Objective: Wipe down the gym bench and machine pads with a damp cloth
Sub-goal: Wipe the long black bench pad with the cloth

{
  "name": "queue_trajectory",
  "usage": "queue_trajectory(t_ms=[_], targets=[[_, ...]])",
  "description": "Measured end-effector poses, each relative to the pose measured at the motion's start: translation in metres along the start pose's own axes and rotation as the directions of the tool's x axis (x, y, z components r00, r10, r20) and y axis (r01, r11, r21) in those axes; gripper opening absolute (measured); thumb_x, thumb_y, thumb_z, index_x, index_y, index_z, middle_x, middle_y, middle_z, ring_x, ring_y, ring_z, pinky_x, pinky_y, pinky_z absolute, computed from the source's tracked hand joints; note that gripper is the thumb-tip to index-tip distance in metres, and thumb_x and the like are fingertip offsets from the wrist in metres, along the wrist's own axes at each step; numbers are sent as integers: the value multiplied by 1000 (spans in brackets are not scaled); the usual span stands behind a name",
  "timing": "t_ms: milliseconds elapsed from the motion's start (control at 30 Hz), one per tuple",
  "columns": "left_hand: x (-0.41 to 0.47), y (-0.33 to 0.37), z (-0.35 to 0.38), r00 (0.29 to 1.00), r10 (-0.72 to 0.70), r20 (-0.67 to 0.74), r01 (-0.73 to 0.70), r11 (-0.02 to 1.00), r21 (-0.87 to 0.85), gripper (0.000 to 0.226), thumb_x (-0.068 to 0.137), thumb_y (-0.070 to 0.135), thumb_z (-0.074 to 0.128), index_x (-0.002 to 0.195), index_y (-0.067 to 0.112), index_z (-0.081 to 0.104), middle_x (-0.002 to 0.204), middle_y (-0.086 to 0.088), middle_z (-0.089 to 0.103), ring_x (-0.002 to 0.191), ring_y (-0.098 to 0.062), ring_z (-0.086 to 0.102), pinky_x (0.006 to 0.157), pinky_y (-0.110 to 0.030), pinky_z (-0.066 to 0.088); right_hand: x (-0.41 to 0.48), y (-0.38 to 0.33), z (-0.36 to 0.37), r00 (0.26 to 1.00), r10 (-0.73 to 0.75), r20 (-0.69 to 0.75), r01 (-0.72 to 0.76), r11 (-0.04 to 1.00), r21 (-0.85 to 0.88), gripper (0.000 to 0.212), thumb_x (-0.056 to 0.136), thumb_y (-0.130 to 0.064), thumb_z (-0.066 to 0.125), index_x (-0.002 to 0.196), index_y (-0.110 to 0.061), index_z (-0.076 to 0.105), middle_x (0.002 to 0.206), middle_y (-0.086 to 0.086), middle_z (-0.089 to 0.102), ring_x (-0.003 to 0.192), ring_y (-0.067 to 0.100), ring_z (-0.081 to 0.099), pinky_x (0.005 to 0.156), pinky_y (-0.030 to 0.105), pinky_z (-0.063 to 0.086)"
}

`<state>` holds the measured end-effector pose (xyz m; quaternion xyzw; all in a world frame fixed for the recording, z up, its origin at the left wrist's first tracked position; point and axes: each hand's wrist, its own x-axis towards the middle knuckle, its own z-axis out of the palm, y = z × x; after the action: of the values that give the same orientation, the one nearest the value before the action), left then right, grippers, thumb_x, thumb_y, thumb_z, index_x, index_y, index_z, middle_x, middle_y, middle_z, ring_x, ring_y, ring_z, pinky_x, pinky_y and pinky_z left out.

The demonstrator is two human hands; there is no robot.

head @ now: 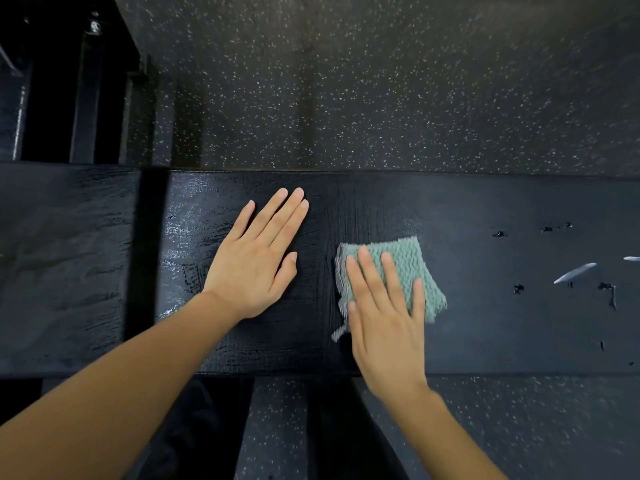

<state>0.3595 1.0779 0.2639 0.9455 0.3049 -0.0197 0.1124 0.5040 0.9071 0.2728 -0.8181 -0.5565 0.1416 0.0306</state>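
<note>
Cloth (403, 263): green, knitted, folded into a small pad, lying flat on the bench (485, 327) about mid-width, right of centre in view.

Right grip (384, 317): released, fingers straight and spread across the near half of the cloth, palm down. It presses rather than grasps. Judgement: a flat palm spreads the load so the whole fold meets the vinyl.

Left grip (256, 265): released, laid flat on bare vinyl just left of the cloth, not touching it. Likely a brace for body weight while leaning over.

Surface: streaky wet sheen (183, 237) around and left of the left grip; matte to the right. Judgement: the left part is done, the right part remains.

Tears (609, 292) in the vinyl lie well right of the cloth and could snag the knit.

Gap (145, 258) divides this pad from a second pad (62, 265). Speckled floor (381, 81) lies beyond.
</note>
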Motion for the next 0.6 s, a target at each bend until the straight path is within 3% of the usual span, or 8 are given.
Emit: queue_trajectory(t_ms=[333, 600], targets=[[0, 0, 0, 1000, 7, -7, -7, 1000, -6, 63, 100, 33, 26, 158, 11, 19, 167, -2, 13, 154, -19, 9, 123, -46, 12, 98, -16, -8, 992, 107, -69, -102, 992, 72, 58, 99, -35, 12, 157, -29, 15, 165, -12, 8, 153, 17, 3, 119, 53, 0], [0, 0, 1, 1000, 3, -14, -3, 1000, 25, 61, 101, 32, 25, 158, 12, 20, 167, -2, 14, 154, -19, 10, 122, -48, 15, 97, 33, -23, 999, -11, -36, 12, 999, 36, 55, 103, -34, 14, 158, -31, 14, 165, -14, 9, 152, 12, 2, 121, 44, 0]])
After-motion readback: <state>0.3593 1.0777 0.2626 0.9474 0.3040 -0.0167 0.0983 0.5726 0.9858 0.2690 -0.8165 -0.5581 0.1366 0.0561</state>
